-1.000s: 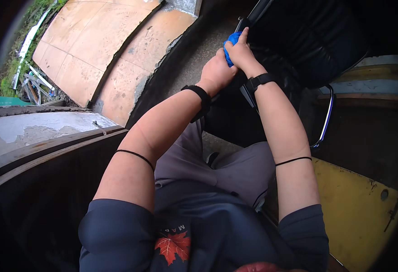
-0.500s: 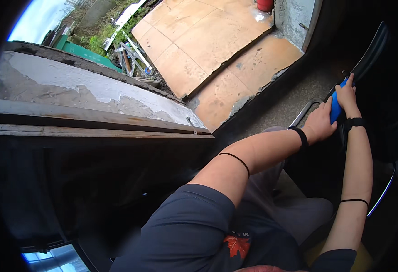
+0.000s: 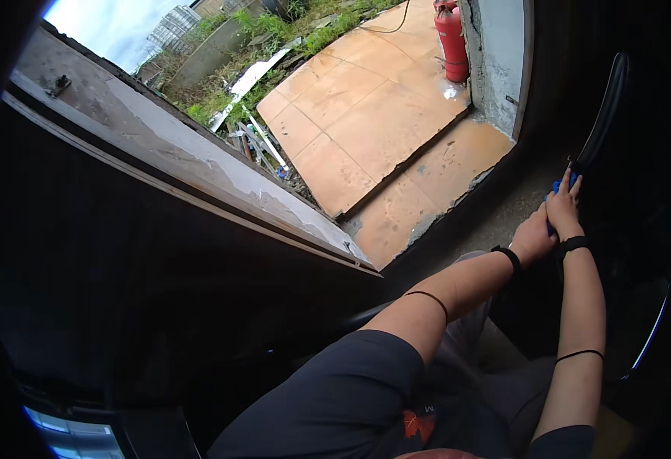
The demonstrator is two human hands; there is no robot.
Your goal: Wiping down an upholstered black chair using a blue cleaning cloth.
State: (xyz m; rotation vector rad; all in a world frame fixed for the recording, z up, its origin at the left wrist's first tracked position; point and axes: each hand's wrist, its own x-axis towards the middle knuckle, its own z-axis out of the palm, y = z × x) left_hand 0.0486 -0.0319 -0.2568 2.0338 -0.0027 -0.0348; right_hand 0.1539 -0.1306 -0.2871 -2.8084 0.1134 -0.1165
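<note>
Both my hands are together at the right, closed around a blue thing [image 3: 561, 186] that is mostly covered by my fingers. I cannot make out its exact kind. My left hand [image 3: 534, 233] grips its lower part, close against my right wrist. My right hand [image 3: 563, 208] lies over the upper part, with some fingertips stretched forward along it. Just beyond the fingers a long black curved piece [image 3: 607, 107] rises up and to the right; whether it joins the blue thing is not clear.
A doorway opens onto orange-tan floor tiles [image 3: 358, 107] with a broken step edge. A red cylinder [image 3: 452, 46] stands by the right door post. Peeling wall [image 3: 198, 161] runs along the left. Debris and weeds lie outside. A thin bright curved strip [image 3: 649, 329] shows at the lower right.
The view has shifted, bringing more of the red cylinder into sight. My hands sit lower and slightly left in the picture, closer together, covering more of the blue thing.
</note>
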